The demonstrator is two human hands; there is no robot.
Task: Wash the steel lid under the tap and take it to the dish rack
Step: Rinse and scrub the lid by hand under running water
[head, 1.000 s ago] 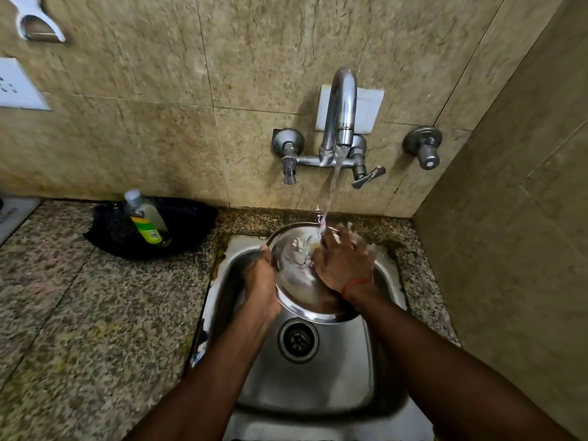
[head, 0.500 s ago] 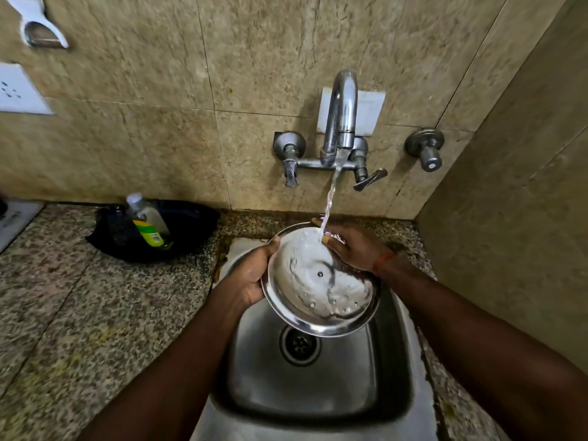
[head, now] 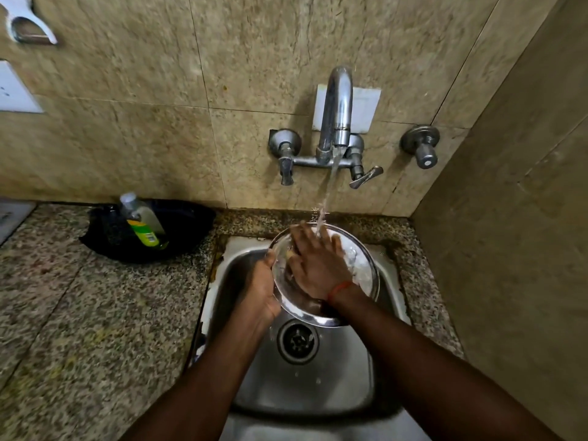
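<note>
The round steel lid point(head: 366, 265) is tilted over the steel sink point(head: 318, 386), under the running tap point(head: 337, 109). My left hand point(head: 262, 291) grips the lid's left rim. My right hand point(head: 318, 265) lies flat on the lid's inner face, fingers spread, with the water stream falling on its fingers. An orange thread is around my right wrist. Much of the lid's face is hidden by my right hand. No dish rack is in view.
A black tray point(head: 187, 227) with a soap bottle point(head: 141, 221) stands on the granite counter point(head: 79, 329) left of the sink. Tiled walls close in behind and on the right. A second valve point(head: 421, 148) sticks out right of the tap.
My right hand has come from the lid's far rim onto its inner face, covering the foamy surface seen half a second ago. The left hand keeps its hold on the rim.
</note>
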